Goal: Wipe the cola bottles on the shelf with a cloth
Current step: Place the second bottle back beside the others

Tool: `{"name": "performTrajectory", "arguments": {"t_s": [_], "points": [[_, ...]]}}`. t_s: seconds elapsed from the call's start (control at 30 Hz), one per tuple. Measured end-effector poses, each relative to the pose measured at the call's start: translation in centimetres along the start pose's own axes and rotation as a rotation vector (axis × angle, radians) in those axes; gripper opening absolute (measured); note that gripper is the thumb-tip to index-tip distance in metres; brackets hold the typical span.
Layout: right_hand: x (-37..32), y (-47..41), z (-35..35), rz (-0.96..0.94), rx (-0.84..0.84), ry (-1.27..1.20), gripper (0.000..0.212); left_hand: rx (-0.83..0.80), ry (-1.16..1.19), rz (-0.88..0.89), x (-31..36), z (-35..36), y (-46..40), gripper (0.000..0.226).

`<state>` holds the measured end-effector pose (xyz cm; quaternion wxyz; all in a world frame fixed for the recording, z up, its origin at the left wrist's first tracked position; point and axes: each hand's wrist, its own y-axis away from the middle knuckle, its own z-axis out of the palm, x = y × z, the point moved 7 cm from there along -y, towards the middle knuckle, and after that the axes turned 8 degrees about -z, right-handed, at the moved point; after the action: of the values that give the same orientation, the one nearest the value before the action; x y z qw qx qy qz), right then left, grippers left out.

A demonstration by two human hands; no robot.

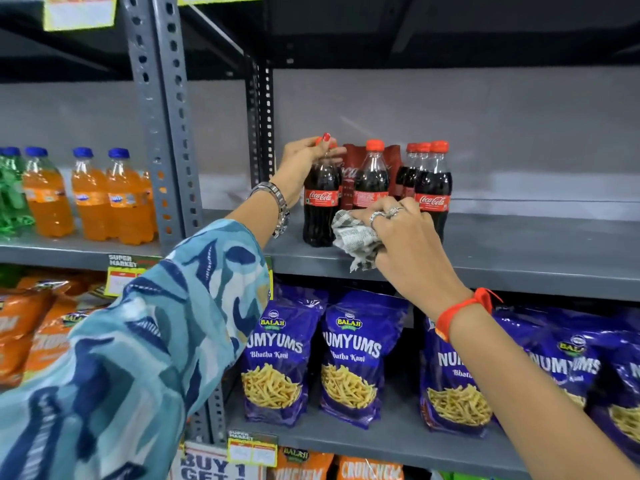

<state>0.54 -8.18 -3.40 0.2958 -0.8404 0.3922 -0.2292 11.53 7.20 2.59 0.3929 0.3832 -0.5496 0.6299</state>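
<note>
Several cola bottles with red caps and red labels stand on a grey shelf (519, 258). My left hand (304, 161) grips the neck and cap of the leftmost cola bottle (320, 209), which stands upright on the shelf. My right hand (405, 233) holds a bunched grey-and-white checked cloth (356, 237) low against the right side of that bottle. Behind the cloth stands a second cola bottle (372, 178), and a cluster of cola bottles (433, 181) stands further right. A red shrink-wrapped pack (353, 161) sits behind them.
Orange soda bottles (93, 199) with blue caps fill the shelf bay to the left, past a grey perforated upright (162, 133). Purple snack bags (349, 358) line the shelf below. The cola shelf's right part is bare grey metal.
</note>
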Motion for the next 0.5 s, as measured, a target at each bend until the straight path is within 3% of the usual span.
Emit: {"name": "performTrajectory", "arguments": {"t_s": [0.23, 0.5], "points": [[0.13, 0.24, 0.15, 0.004, -0.005, -0.021, 0.041, 0.013, -0.01, -0.008, -0.42, -0.16, -0.61, 0.02], [0.29, 0.66, 0.33, 0.004, 0.015, -0.019, 0.038, 0.012, 0.002, -0.004, -0.4, -0.28, -0.11, 0.023]]}}
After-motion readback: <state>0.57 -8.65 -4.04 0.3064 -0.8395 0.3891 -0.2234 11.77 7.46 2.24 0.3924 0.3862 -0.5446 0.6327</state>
